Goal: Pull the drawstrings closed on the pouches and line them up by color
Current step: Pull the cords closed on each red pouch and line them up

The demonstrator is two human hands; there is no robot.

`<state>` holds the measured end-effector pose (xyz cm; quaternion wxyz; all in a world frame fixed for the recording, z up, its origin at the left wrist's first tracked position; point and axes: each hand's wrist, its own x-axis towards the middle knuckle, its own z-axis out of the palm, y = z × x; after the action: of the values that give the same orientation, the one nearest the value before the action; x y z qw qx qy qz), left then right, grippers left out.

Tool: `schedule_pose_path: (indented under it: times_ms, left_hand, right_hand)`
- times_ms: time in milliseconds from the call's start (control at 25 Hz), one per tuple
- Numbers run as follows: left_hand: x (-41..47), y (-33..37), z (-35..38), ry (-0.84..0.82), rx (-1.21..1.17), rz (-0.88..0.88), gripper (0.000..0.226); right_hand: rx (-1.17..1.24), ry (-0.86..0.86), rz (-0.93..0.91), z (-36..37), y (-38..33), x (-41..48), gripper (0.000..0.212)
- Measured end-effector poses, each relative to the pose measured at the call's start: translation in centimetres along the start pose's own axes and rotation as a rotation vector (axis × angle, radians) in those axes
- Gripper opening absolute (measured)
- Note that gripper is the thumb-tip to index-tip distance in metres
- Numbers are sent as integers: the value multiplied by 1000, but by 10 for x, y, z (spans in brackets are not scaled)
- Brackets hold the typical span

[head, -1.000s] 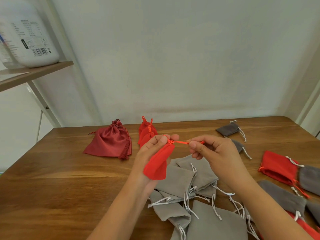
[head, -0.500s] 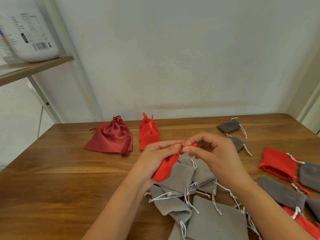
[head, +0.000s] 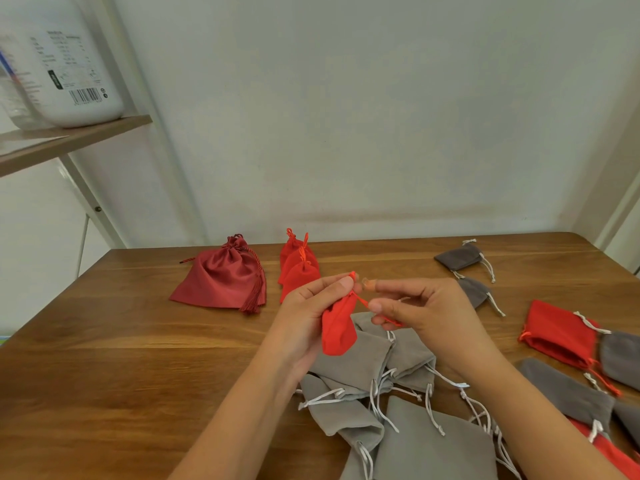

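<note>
Both forearms reach up from the lower edge and meet over the middle of the brown wooden table (head: 121, 358). The left hand (head: 304, 317) is raised with its palm turned inward, fingers curled, and thumb and forefinger pinching the gathered neck of a small bright-red fabric pouch (head: 337, 329), which hangs downward clear of the tabletop. The right hand (head: 429, 313), just beside it, has its fingers bent; thumb and forefinger pinch the thin red drawstring (head: 362, 299) that runs from the pouch neck, with a loose end trailing under the fingers.

Directly beneath the hands lies a heap of light-grey velvet pouches with white cords (head: 363, 365), mouths slack and overlapping. Behind the left hand, a short row of small closed red pouches (head: 298, 268) lies in overlap, and to its left a larger dark-red satin pouch with a tassel (head: 221, 278). Two closed dark-grey pouches (head: 460, 256) lie at the far right. Nearer on the right edge, a flat red pouch with white cord (head: 557, 330) touches other grey ones. A white plastic jug (head: 69, 71) stands on a shelf at upper left.
</note>
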<state>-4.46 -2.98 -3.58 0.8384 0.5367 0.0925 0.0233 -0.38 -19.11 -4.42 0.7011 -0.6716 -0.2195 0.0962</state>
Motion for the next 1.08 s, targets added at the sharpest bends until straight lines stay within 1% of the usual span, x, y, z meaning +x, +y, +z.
schedule_pose_path:
  times_ms: [40, 120, 240, 280, 360, 440, 520, 640, 720, 840, 920, 1040, 1080]
  left_hand:
    - [-1, 0, 0, -4, 22, -5, 21]
    - [-2, 0, 1, -9, 82, -14, 25]
    - [-2, -1, -1, 0, 113, -33, 26]
    - [-2, 0, -3, -4, 118, -42, 22]
    - [-2, 1, -5, -35, 168, -71, 14]
    - [-4, 0, -7, -115, 238, -124, 14]
    - [-6, -1, -7, -193, 297, -176, 14]
    - [-8, 3, -8, -281, 317, -224, 15]
    - [-9, 8, -11, -346, 325, -251, 17]
    - [-10, 13, -16, -432, 358, -261, 18]
    - [-11, 15, -17, -451, 392, -257, 19]
    - [-13, 15, -11, -396, 451, -243, 7]
    - [-13, 14, -8, -374, 463, -246, 11]
  right_hand:
    - [-37, -13, 17, 0, 0, 0, 34]
    - [-172, -25, 1, -1, 0, -1, 28]
    - [-553, -17, -173, -7, 2, 0, 30]
    - [-606, 4, -210, -9, 1, 0, 28]
    - [-570, 55, -254, -10, -3, 1, 20]
    - [-474, 63, -281, -9, -5, 0, 6]
    - [-401, 6, -264, -5, -5, -3, 11]
    - [-341, -89, -232, -1, -5, -7, 12]
    - [-291, -109, -235, 0, -7, -8, 11]
    - [-109, -113, -199, 2, -12, -9, 10]
    - [-111, -125, -190, 3, -14, -10, 9]
    - [-247, -139, -223, 2, -11, -10, 12]
    - [-290, -135, -241, 2, -11, -10, 13]
